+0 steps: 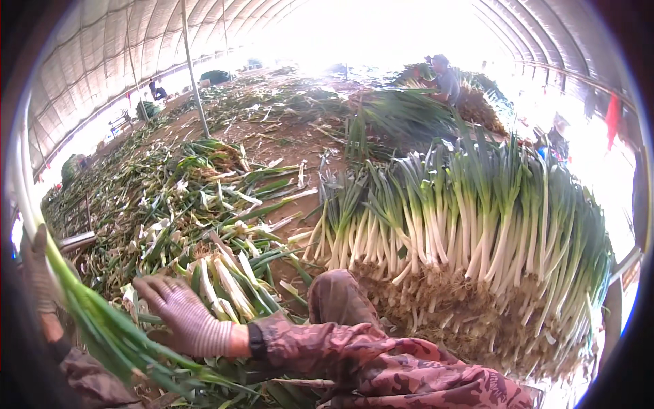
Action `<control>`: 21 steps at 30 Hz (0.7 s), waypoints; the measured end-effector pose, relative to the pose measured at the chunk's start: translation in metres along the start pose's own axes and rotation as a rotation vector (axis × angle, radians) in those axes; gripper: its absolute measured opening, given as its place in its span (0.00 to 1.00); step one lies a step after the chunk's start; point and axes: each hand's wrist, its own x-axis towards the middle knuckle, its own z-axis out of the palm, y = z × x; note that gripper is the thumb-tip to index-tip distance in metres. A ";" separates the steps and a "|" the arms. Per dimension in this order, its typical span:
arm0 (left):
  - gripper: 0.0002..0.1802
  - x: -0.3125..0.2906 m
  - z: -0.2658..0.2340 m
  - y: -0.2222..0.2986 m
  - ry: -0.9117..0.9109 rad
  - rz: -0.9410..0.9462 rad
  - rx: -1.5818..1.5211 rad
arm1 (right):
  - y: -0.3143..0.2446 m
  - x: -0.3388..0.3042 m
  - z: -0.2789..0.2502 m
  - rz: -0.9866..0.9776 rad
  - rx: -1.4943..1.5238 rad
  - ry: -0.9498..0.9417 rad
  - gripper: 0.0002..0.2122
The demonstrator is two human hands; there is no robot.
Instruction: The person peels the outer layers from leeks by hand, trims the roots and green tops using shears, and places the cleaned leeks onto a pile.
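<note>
At the far left, my left hand [41,269], in a knitted work glove, is closed around a long green onion [60,269]. Its white shank points up and its green leaves fan down toward the bottom of the view. My right hand [184,317], gloved too, reaches across from the right with its fingers stretched out. Nothing shows in its grip, and it is just beside the held onion's leaves. Past its fingers and wrist lie loose stripped leaves and pale stalks [228,286].
A big stack of green onions [477,218] stands on my right, roots toward me. Peeled leaf litter [184,198] covers the soil to the left. A metal pole [194,68] rises at back left. Another person [446,80] works at a far heap under the arched tunnel roof.
</note>
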 end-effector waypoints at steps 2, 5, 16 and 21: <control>0.17 -0.001 0.005 0.015 -0.076 -0.005 0.006 | 0.009 -0.004 -0.022 -0.089 -0.115 0.125 0.41; 0.18 -0.055 0.057 0.006 -0.399 -0.228 0.023 | 0.007 -0.015 -0.047 -0.249 -0.326 0.136 0.35; 0.28 -0.230 0.219 -0.047 -1.463 -1.172 -0.396 | 0.058 -0.137 -0.125 -0.356 -0.766 -0.601 0.18; 0.46 -0.141 0.294 0.046 -1.507 -0.590 -0.213 | 0.086 -0.136 -0.243 -0.189 -1.184 -0.159 0.14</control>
